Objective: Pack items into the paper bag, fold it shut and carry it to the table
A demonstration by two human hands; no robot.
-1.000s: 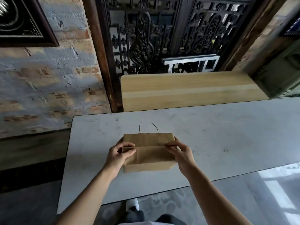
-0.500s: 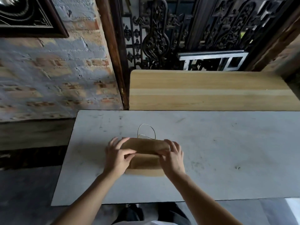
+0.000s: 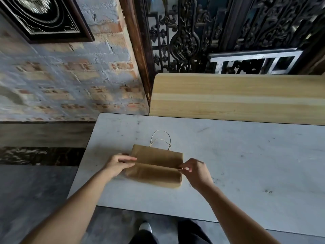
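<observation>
A brown paper bag (image 3: 156,166) lies on the grey marble table (image 3: 246,164), its top part folded over so a crease runs across its middle. Two thin string handles (image 3: 161,140) stick out from its far edge. My left hand (image 3: 118,163) grips the bag's left end at the crease, thumb on top. My right hand (image 3: 196,171) pinches the right end of the crease between thumb and fingers. What is inside the bag is hidden.
A light wooden tabletop (image 3: 237,97) adjoins the far side of the marble table. Behind it stand a dark ornate iron screen (image 3: 184,32) and a white metal frame (image 3: 255,62). A painted brick wall (image 3: 61,80) with a black framed picture (image 3: 45,16) is at left.
Both hands have slid from on top of the bag outward to its two ends. The folded flap now lies flatter, with the crease showing. The camera has shifted closer and lower.
</observation>
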